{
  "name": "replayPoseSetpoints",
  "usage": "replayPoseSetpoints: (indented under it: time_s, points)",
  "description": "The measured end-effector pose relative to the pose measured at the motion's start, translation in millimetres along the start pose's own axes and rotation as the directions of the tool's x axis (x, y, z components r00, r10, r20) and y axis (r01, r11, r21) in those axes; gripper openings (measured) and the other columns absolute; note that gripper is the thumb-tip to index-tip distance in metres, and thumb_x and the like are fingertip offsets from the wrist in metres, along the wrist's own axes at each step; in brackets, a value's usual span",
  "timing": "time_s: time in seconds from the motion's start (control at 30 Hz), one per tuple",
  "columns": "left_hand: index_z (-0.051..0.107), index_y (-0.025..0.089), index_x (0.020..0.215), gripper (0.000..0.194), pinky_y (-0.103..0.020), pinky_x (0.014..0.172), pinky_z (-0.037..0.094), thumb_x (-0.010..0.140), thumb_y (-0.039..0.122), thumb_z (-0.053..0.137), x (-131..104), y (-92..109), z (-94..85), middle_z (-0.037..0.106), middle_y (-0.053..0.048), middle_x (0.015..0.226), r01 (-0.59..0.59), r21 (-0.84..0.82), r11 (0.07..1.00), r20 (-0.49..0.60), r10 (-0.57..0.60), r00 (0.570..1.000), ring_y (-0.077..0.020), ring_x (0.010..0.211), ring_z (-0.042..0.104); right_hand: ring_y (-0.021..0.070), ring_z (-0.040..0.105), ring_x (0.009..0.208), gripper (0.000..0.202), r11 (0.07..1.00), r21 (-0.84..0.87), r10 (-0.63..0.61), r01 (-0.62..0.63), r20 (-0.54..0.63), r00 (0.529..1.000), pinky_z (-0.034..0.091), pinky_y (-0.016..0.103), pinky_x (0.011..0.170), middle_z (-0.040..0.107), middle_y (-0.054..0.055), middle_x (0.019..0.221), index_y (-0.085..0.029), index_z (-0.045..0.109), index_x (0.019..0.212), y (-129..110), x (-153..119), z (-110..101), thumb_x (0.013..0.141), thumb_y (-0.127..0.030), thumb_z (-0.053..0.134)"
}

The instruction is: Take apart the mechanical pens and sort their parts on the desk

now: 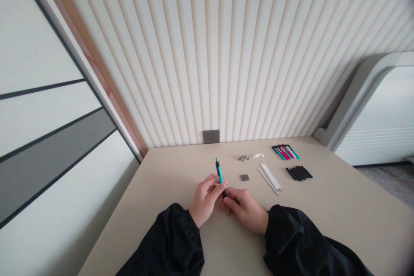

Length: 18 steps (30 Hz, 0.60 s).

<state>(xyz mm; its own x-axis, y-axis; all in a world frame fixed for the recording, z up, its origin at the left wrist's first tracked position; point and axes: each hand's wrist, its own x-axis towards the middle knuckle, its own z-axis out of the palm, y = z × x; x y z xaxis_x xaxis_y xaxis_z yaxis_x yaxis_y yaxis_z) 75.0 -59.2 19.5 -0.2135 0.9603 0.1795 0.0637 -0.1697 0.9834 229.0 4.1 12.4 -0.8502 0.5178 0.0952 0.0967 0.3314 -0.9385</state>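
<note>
Between my hands a teal ballpoint pen point(220, 173) with a black clip is held tilted, its clicker end pointing up and away from me. My left hand point(207, 195) is closed, pinching the barrel about midway. My right hand point(244, 208) is closed at the lower end, its fingers around the pen's black grip point(224, 194). The tip is hidden by the fingers. Just beyond my right hand lie small dark grey pieces point(245, 177) in a block, and thin white refills point(271, 177) in a bundle.
Toward the back of the beige table point(174, 168) are small grey cone-shaped tips point(243, 158) and small white pieces point(258, 155). Teal, red and white pen barrels point(286, 152) lie at the back right, with black grips point(299, 173) in front. A wall socket point(211, 136) sits behind the table.
</note>
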Motion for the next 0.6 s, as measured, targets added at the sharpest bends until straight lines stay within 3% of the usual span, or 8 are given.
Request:
replayPoseSetpoints:
  time_s: [0.13, 0.27, 0.43, 0.6]
  points:
    - [0.068, 0.015, 0.094, 0.027, -0.024, 0.065, 0.046, 0.088, 0.038, 0.056, -2, 4, -0.2, 0.059, -0.007, 0.097, -0.036, 0.004, 0.999, 0.041, 0.036, 0.999, -0.0163, 0.08, 0.056, 0.0139, 0.06, 0.066, 0.028, 0.998, 0.061, -0.03, 0.026, 0.057, 0.998, 0.045, 0.025, 0.066, 0.066, 0.003, 0.076, -0.016, 0.061, 0.084, -4, 0, -3, 0.094, -0.037, 0.044]
    - [0.068, 0.015, 0.093, 0.026, -0.029, 0.081, 0.047, 0.089, 0.037, 0.055, -1, 4, 0.5, 0.06, -0.007, 0.097, -0.073, 0.016, 0.997, 0.005, 0.073, 0.997, -0.0201, 0.095, 0.056, 0.013, 0.054, 0.061, 0.028, 0.999, 0.037, -0.002, 0.004, -0.041, 0.999, 0.041, 0.025, 0.06, 0.061, 0.001, 0.069, -0.016, 0.063, 0.089, -2, 1, -2, 0.09, -0.042, 0.052]
    - [0.066, 0.015, 0.093, 0.025, -0.027, 0.074, 0.048, 0.086, 0.038, 0.06, -1, -3, 1.0, 0.059, -0.008, 0.101, -0.051, 0.033, 0.998, -0.036, 0.052, 0.998, -0.0175, 0.085, 0.058, 0.0112, 0.046, 0.056, 0.028, 0.999, -0.003, 0.034, -0.035, -0.164, 0.986, 0.037, 0.024, 0.055, 0.056, -0.001, 0.064, -0.017, 0.064, 0.088, 8, 3, 3, 0.086, -0.044, 0.057]
    - [0.069, 0.017, 0.091, 0.021, -0.031, 0.084, 0.046, 0.087, 0.035, 0.059, -2, -3, -0.3, 0.059, -0.008, 0.1, -0.142, 0.109, 0.984, -0.036, 0.147, 0.989, -0.0205, 0.094, 0.057, 0.0119, 0.048, 0.061, 0.026, 0.994, -0.107, 0.002, -0.032, -0.274, 0.962, 0.04, 0.025, 0.059, 0.059, 0.001, 0.075, -0.018, 0.065, 0.088, 9, 4, 3, 0.081, -0.043, 0.063]
